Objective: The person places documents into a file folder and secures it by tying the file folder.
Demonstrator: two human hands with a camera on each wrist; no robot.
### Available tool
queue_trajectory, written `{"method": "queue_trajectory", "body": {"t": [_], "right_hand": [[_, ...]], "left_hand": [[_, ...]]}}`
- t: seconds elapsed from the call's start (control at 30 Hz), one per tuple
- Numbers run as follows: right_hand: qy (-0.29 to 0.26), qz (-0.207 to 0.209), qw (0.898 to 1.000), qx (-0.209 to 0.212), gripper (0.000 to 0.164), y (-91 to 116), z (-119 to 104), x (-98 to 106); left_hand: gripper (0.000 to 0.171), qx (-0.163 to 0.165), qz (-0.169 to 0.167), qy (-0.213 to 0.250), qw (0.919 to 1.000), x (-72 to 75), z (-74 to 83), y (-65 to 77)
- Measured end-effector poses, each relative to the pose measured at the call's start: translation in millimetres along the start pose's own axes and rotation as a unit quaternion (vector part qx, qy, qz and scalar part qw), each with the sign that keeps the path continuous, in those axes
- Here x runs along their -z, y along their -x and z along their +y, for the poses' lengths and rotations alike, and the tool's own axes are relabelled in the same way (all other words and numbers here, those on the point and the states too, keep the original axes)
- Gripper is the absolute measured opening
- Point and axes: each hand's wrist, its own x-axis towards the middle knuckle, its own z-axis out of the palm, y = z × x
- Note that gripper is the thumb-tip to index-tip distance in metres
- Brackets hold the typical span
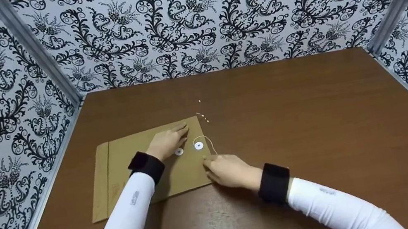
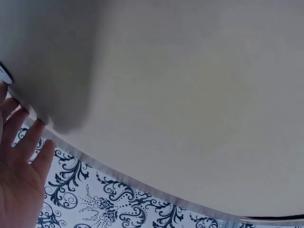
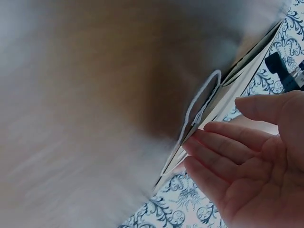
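A brown string-tie envelope (image 1: 133, 156) lies flat on the left half of the table. Two white button discs, a near one (image 1: 199, 145) and another (image 1: 179, 151) by the left fingers, sit close to its right end. From the disc at the edge loops a thin pale string (image 1: 211, 143), also seen in the right wrist view as a white loop (image 3: 189, 107). My left hand (image 1: 167, 142) rests on the envelope with its fingers spread. My right hand (image 1: 230, 170) touches the envelope's right edge, fingers straight and thumb apart in the right wrist view (image 3: 247, 166).
The brown wooden table (image 1: 312, 112) extends to the right of the envelope. Several tiny pale bits (image 1: 203, 116) lie just beyond the envelope's far right corner. Patterned black-and-white walls (image 1: 195, 19) enclose the back and sides.
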Motion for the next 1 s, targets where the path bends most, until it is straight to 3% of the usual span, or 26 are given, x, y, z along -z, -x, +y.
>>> {"method": "queue_trajectory", "body": {"t": [0.13, 0.47, 1.0], "right_hand": [[-0.015, 0.019, 1.0, 0.003, 0.017, 5.1, 12.8, 2.1], [-0.012, 0.057, 0.998, 0.004, 0.012, 18.1, 50.3, 8.1], [0.005, 0.013, 0.994, -0.107, 0.021, 16.1, 109.8, 22.8]], "left_hand": [[0.044, -0.003, 0.004, 0.001, 1.0, -1.4, 3.3, -3.3], [0.046, -0.018, 0.001, -0.005, 0.9998, -2.1, 15.9, -14.2], [0.055, -0.029, -0.036, -0.019, 0.9987, -3.0, 41.8, -34.9]]}}
